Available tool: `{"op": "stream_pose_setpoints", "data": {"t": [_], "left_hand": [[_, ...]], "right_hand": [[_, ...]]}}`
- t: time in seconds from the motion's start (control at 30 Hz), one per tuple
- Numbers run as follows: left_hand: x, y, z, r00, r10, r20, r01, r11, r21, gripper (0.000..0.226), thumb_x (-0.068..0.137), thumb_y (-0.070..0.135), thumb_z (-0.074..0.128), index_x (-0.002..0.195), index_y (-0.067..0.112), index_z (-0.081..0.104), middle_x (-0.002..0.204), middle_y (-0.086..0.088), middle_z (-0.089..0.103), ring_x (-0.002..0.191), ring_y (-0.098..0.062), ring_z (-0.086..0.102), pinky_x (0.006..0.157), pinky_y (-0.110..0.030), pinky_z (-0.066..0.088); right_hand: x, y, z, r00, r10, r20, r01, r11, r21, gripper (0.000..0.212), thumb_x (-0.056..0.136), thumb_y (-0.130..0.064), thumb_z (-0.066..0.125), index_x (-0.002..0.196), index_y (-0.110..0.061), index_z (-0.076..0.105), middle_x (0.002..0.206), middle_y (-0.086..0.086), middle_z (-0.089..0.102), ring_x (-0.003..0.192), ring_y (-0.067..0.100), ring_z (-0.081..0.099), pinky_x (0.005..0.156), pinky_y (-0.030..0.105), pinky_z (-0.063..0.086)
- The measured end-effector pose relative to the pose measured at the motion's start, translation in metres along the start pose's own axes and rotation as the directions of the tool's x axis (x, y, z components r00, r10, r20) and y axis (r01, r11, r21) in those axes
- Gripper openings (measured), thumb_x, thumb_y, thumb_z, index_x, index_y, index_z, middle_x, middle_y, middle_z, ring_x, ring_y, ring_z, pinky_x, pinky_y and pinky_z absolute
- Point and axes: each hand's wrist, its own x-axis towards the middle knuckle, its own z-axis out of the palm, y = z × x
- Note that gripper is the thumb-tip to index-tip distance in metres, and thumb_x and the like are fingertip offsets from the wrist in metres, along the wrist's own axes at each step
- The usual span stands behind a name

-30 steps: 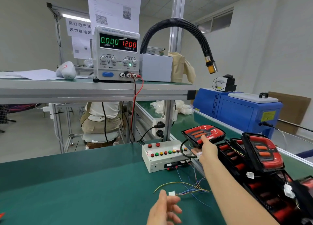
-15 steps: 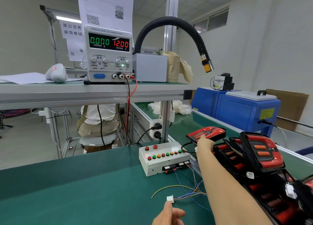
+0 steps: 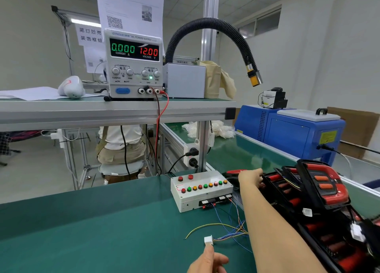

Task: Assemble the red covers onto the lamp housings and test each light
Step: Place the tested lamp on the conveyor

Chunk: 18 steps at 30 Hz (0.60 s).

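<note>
Beside the button box, right grip has lowered its clasped lamp; left grip, open, now touches the connector

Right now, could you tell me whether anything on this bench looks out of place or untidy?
Nothing looks damaged, but the lamp housings lie heaped and tilted at the right, and wires from the test box lie tangled, ending in an unplugged white connector.
</note>
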Motion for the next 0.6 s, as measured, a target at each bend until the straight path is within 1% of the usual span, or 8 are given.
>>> {"op": "stream_pose_setpoints", "data": {"t": [0.1,0.2,0.27,0.3,0.33,0.4,0.5,0.6], "left_hand": [[0.005,-0.003,-0.01,0.998,0.043,0.039,-0.044,0.999,0.025,0.066,0.101,0.03,0.039,0.049,0.006,0.072,0.05,-0.009,0.06,0.044,-0.017,0.053,0.052,-0.023,0.043],[0.005,0.0,-0.016,0.998,0.049,0.044,-0.053,0.993,0.103,0.067,0.101,0.034,0.038,0.05,0.009,0.073,0.051,-0.007,0.062,0.046,-0.017,0.054,0.054,-0.023,0.043],[0.003,0.006,-0.019,0.999,0.014,0.03,-0.018,0.988,0.153,0.067,0.101,0.036,0.038,0.05,0.009,0.073,0.051,-0.006,0.062,0.047,-0.016,0.055,0.056,-0.023,0.045],[0.004,0.005,-0.021,0.999,0.008,0.031,-0.012,0.989,0.146,0.067,0.101,0.036,0.038,0.05,0.009,0.073,0.051,-0.006,0.062,0.047,-0.016,0.055,0.056,-0.023,0.045],[0.004,0.006,-0.021,1.0,-0.004,0.013,0.002,0.989,0.145,0.067,0.101,0.037,0.038,0.051,0.01,0.073,0.051,-0.006,0.062,0.048,-0.017,0.055,0.057,-0.024,0.045],[0.004,0.005,-0.02,1.0,-0.008,0.008,0.007,0.988,0.152,0.068,0.101,0.038,0.037,0.051,0.011,0.074,0.052,-0.006,0.062,0.051,-0.018,0.054,0.061,-0.026,0.045],[0.004,0.002,-0.018,1.0,0.009,0.013,-0.012,0.985,0.174,0.067,0.101,0.039,0.037,0.052,0.012,0.074,0.054,-0.006,0.063,0.056,-0.02,0.054,0.066,-0.027,0.045],[0.001,0.003,-0.017,1.0,0.014,0.003,-0.014,0.986,0.167,0.066,0.101,0.039,0.037,0.053,0.012,0.074,0.054,-0.006,0.063,0.057,-0.02,0.055,0.066,-0.027,0.045]], "right_hand": [[-0.005,0.001,0.001,1.0,-0.011,-0.001,0.011,0.996,-0.084,0.048,0.095,0.001,0.04,0.142,-0.001,0.03,0.153,0.018,0.024,0.131,0.036,0.038,0.102,0.043,0.037],[-0.007,0.009,0.004,0.992,-0.105,0.067,0.109,0.993,-0.048,0.058,0.096,-0.001,0.039,0.15,-0.002,0.018,0.159,0.014,0.013,0.139,0.034,0.028,0.111,0.042,0.029],[-0.014,0.012,0.003,0.986,-0.141,0.088,0.155,0.971,-0.181,0.063,0.096,-0.006,0.041,0.152,-0.005,0.012,0.161,0.006,0.006,0.138,0.035,0.028,0.109,0.042,0.032],[-0.019,0.014,0.003,0.983,-0.167,0.08,0.184,0.925,-0.333,0.063,0.096,-0.01,0.041,0.152,-0.005,0.012,0.161,0.003,0.003,0.136,0.034,0.029,0.106,0.041,0.034],[-0.025,0.017,0.002,0.972,-0.22,0.081,0.231,0.838,-0.495,0.062,0.096,-0.014,0.04,0.152,-0.006,0.015,0.161,0.002,0.002,0.136,0.032,0.028,0.106,0.04,0.033],[-0.031,0.024,-0.001,0.915,-0.377,0.141,0.355,0.592,-0.724,0.058,0.097,-0.02,0.035,0.152,-0.011,0.02,0.162,0.003,0.006,0.139,0.029,0.024,0.11,0.04,0.028],[-0.029,0.037,0.0,0.824,-0.441,0.356,0.49,0.241,-0.838,0.059,0.098,-0.026,0.032,0.154,-0.022,0.014,0.163,0.002,0.003,0.148,0.031,0.004,0.118,0.048,0.011],[-0.026,0.038,-0.004,0.816,-0.369,0.445,0.512,0.103,-0.853,0.06,0.098,-0.026,0.03,0.155,-0.024,0.011,0.164,0.0,-0.007,0.149,0.031,-0.008,0.117,0.057,-0.005]]}}
